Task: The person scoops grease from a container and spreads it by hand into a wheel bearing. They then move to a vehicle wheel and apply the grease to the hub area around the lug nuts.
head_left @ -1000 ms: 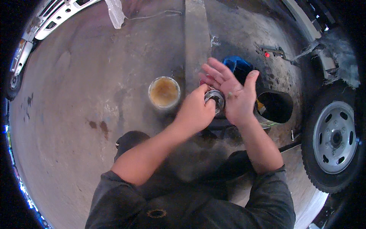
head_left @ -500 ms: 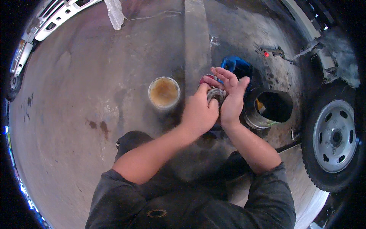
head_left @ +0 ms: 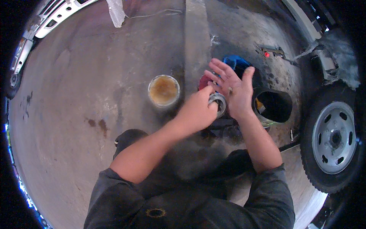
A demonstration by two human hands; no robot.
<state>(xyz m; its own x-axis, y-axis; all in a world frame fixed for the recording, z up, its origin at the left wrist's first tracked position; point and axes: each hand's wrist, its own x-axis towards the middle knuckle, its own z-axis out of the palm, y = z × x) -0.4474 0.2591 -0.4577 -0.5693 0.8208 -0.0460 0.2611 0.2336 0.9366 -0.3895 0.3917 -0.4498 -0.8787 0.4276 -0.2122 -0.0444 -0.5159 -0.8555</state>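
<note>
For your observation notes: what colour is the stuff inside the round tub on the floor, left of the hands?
Tan-brown, in the round tub; head view.

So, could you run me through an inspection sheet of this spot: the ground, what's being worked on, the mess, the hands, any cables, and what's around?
Surface: stained concrete floor with dark spots.
Job's things: round metal part, held between both hands.
Clutter: open tub of brownish grease-like stuff; black bucket; blue rag.
Hands: left hand gripping the part; right hand flat against it, fingers spread.
Cables: nothing seen.
Surroundings: vehicle wheel at right; white vehicle edge upper left.
</note>
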